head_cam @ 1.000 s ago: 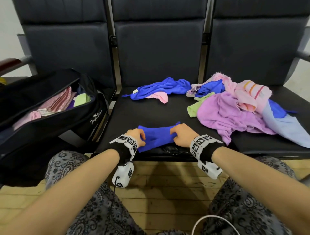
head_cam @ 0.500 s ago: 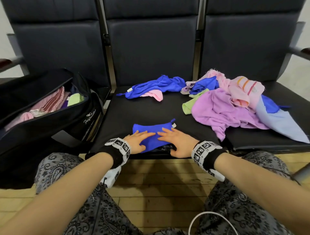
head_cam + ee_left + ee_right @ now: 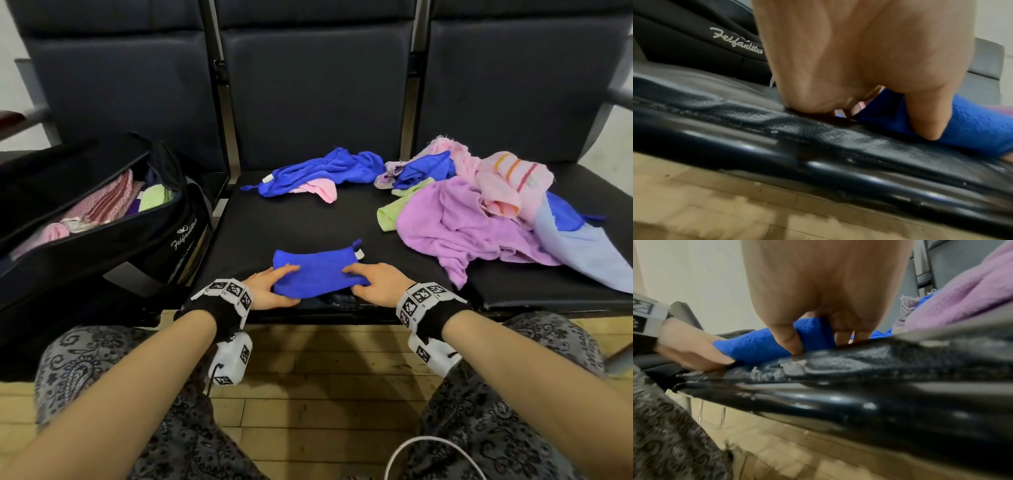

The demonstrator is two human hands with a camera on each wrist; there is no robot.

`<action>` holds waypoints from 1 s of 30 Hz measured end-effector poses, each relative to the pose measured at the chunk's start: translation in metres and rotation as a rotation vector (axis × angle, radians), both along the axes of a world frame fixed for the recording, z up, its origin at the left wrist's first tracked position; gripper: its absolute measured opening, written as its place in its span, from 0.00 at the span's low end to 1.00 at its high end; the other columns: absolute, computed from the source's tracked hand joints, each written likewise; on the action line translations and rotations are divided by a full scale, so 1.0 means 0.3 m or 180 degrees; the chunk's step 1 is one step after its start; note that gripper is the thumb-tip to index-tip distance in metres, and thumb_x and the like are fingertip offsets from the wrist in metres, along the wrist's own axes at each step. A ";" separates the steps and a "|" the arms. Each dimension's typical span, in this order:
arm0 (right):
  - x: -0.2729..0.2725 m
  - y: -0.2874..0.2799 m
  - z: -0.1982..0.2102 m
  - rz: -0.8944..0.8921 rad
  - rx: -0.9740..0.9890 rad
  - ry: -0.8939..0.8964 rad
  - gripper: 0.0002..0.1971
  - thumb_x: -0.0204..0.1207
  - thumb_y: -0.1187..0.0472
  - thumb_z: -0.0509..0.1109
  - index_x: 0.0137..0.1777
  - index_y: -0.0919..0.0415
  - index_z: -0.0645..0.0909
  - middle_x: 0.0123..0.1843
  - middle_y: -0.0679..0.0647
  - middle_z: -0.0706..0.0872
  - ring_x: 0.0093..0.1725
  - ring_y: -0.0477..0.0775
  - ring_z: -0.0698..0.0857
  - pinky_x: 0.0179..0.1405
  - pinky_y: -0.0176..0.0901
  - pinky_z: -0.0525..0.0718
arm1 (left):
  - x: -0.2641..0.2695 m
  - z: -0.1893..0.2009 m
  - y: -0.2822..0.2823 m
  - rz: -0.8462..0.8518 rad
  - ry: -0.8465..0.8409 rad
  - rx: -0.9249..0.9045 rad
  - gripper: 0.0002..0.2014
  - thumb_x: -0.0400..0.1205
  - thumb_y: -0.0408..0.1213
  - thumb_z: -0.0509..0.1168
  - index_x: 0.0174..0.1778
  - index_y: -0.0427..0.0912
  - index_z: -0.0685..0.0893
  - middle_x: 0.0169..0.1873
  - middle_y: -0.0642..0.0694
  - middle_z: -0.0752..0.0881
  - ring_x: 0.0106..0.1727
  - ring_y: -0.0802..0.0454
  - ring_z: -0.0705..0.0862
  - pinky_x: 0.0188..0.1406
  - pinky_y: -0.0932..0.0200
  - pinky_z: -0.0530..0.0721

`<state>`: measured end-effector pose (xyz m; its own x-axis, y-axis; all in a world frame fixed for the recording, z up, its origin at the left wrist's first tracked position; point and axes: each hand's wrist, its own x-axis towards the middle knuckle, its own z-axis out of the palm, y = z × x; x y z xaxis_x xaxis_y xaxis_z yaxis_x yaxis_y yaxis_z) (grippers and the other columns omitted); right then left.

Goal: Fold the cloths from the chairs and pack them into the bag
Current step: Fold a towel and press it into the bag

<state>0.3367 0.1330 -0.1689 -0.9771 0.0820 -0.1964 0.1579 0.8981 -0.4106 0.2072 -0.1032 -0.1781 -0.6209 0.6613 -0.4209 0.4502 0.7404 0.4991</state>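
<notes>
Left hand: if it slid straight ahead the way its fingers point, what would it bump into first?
The left hand points right, so probably the right hand, across the folded blue cloth both grip; depth is unclear.

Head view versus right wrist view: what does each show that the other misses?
Only the head view shows the open black bag with folded cloths inside, and the whole unfolded pile. Only the right wrist view shows the right thumb tucked under the folded blue cloth and the seat's peeling front edge. Both show the left hand and the right hand gripping that cloth.
</notes>
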 end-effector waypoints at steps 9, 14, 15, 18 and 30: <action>-0.036 0.023 -0.085 -0.0360 -0.1163 0.0579 0.12 0.76 0.65 0.71 0.59 0.58 0.84 0.56 0.54 0.88 0.55 0.52 0.84 0.57 0.36 0.75 | -0.014 -0.027 -0.009 0.1248 -0.0619 0.1124 0.21 0.83 0.55 0.60 0.66 0.49 0.82 0.64 0.51 0.83 0.67 0.54 0.79 0.77 0.54 0.68; -0.037 0.047 -0.064 -0.0629 -0.1816 0.0658 0.06 0.74 0.70 0.73 0.49 0.61 0.87 0.43 0.53 0.87 0.43 0.46 0.82 0.46 0.24 0.77 | 0.002 -0.025 -0.015 0.0583 -0.0312 0.0992 0.23 0.76 0.39 0.73 0.68 0.52 0.79 0.61 0.52 0.80 0.65 0.57 0.78 0.68 0.66 0.69; -0.037 0.050 -0.062 -0.0675 -0.1816 0.0669 0.04 0.75 0.68 0.73 0.47 0.62 0.86 0.42 0.53 0.86 0.43 0.46 0.81 0.46 0.26 0.77 | -0.001 -0.033 -0.012 0.0611 -0.0242 0.1037 0.23 0.77 0.37 0.72 0.68 0.50 0.79 0.60 0.51 0.81 0.65 0.56 0.78 0.66 0.67 0.69; -0.038 0.049 -0.065 -0.0787 -0.1661 0.0636 0.11 0.74 0.65 0.75 0.55 0.67 0.85 0.47 0.55 0.85 0.47 0.48 0.81 0.50 0.36 0.75 | -0.003 -0.035 -0.001 0.0941 -0.0193 0.1068 0.18 0.83 0.43 0.64 0.69 0.46 0.80 0.60 0.48 0.83 0.64 0.52 0.79 0.65 0.60 0.72; -0.075 0.036 -0.093 -0.1209 -0.1632 0.0869 0.19 0.81 0.57 0.67 0.37 0.75 0.80 0.41 0.67 0.86 0.43 0.65 0.84 0.48 0.50 0.80 | 0.013 -0.067 0.038 0.1837 0.0200 0.1564 0.18 0.86 0.46 0.57 0.30 0.46 0.74 0.28 0.49 0.76 0.32 0.53 0.74 0.39 0.59 0.70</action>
